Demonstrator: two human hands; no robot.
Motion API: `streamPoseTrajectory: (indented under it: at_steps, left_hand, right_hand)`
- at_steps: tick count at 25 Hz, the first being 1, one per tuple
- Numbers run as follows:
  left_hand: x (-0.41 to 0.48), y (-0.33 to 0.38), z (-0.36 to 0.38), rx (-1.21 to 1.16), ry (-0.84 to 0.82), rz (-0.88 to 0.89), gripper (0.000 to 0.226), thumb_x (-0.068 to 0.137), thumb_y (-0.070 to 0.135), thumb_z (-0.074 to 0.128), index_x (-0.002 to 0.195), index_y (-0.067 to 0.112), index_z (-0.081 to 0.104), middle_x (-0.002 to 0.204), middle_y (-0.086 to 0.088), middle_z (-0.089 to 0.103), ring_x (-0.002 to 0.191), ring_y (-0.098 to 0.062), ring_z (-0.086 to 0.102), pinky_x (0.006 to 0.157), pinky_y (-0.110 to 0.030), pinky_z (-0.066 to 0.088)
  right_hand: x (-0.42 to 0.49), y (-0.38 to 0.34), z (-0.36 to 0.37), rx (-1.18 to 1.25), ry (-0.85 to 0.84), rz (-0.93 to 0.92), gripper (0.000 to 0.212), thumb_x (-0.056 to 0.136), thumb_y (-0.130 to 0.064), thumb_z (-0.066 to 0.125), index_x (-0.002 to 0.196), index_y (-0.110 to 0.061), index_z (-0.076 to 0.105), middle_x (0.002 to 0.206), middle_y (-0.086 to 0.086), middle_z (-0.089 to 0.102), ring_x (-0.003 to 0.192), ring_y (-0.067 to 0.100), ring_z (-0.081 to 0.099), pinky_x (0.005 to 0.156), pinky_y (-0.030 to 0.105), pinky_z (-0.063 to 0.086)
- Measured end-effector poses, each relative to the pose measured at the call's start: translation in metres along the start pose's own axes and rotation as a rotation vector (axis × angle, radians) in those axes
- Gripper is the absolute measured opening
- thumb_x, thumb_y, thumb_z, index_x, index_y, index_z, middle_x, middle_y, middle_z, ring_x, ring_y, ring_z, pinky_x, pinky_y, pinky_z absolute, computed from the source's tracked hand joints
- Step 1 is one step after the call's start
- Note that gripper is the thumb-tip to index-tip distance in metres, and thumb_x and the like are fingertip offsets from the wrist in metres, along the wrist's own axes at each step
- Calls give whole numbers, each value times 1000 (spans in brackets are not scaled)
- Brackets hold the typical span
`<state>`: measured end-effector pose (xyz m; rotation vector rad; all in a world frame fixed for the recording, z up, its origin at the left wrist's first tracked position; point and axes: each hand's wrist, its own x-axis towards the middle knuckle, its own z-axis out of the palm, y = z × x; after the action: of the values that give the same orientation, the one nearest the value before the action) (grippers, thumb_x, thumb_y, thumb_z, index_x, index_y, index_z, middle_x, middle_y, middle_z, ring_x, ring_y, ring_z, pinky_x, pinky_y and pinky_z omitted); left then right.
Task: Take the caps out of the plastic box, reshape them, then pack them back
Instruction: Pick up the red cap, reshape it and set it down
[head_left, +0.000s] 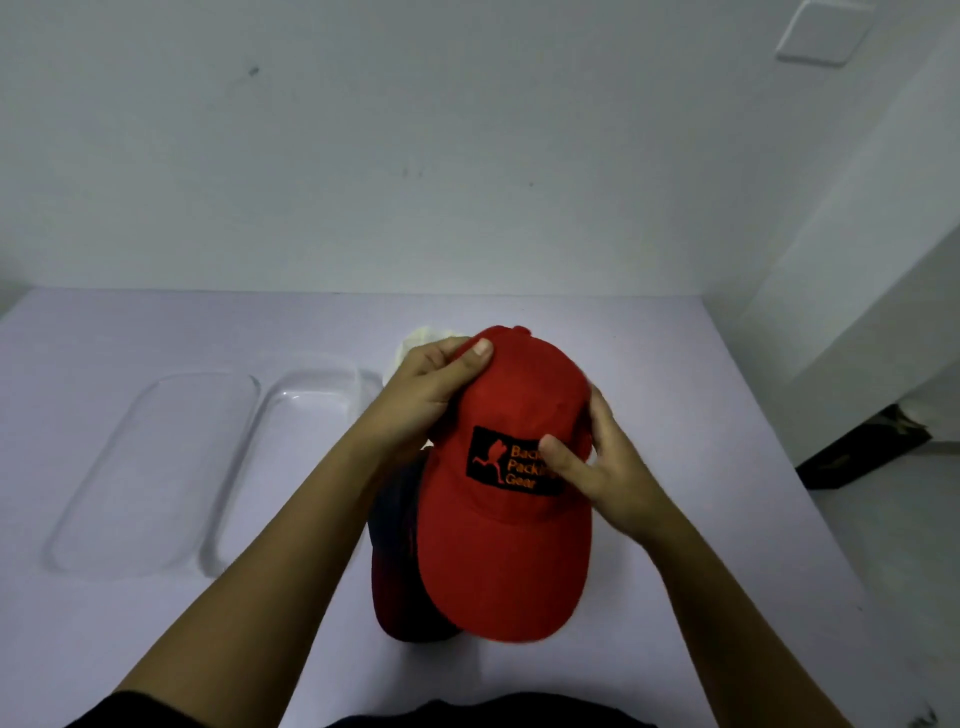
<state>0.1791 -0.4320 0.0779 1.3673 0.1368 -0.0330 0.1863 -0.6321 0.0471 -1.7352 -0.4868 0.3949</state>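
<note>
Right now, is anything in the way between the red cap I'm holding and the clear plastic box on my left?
Nothing visible blocks it. Your left hand and right hand hold the red baseball cap above a dark cap; the clear plastic box sits just left, and only your left forearm crosses its near corner.

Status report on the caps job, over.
Both gripping red cap: left hand at crown, right hand at patch. Second, dark cap partly hidden behind it. Open plastic box at left, lid beside it, nothing blocking.
</note>
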Motion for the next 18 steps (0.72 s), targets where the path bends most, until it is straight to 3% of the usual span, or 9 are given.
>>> streamPoseTrajectory:
  at_steps: [3, 5, 7, 10, 13, 17, 18]
  left_hand:
    - [1, -4, 9, -141, -30, -20, 36, 93, 24, 53, 120, 1, 60, 120, -18, 65, 112, -26, 63, 98, -33, 51]
    - [-1, -7, 2, -160, -85, -99, 44, 90, 30, 53, 125, 4, 57, 128, -16, 61, 121, -26, 58, 104, -36, 46]
    - [-7, -7, -6, -21, -193, -225, 42, 89, 37, 55, 122, 12, 60, 122, -6, 66, 116, -19, 61, 99, -32, 47]
    - [-15, -4, -5, 90, -240, -327, 33, 88, 33, 55, 112, 13, 65, 105, 0, 73, 98, -12, 68, 80, -24, 55]
    - [-6, -18, 0, 134, -137, -285, 31, 92, 25, 57, 115, 7, 65, 109, -9, 72, 100, -20, 69, 83, -27, 57]
    - [12, -53, 15, 264, -102, -382, 33, 89, 24, 62, 110, -1, 65, 100, -13, 71, 81, -18, 67, 70, -24, 56]
    - [18, -66, 20, 274, -104, -440, 34, 88, 24, 63, 109, -3, 64, 100, -14, 70, 81, -20, 67, 74, -28, 57]
  right_hand:
    - [12, -11, -10, 276, -137, -3, 75, 50, -57, 82, 114, -26, 58, 112, -4, 70, 106, 13, 65, 82, 23, 53]
    - [14, -10, -15, 391, -108, -53, 62, 48, -46, 87, 102, -21, 69, 101, 1, 74, 95, 17, 69, 78, 25, 55]
    - [14, -7, -22, 415, -71, -65, 51, 50, -41, 88, 96, -21, 73, 95, 1, 75, 89, 16, 70, 76, 25, 56]
    - [13, -3, -26, 156, -86, -12, 27, 73, -28, 78, 98, -22, 72, 98, 1, 74, 94, 16, 69, 83, 28, 55]
    - [17, 11, -29, -243, -16, 35, 18, 87, -30, 62, 101, -19, 66, 101, -2, 70, 97, 11, 64, 87, 26, 49]
    - [17, 50, -39, -194, -4, 325, 43, 95, -43, 41, 90, -4, 58, 84, 5, 59, 78, 20, 54, 74, 34, 44]
    - [15, 63, -39, -160, 10, 401, 44, 96, -42, 40, 88, -2, 57, 82, 7, 58, 76, 21, 53, 72, 35, 44]
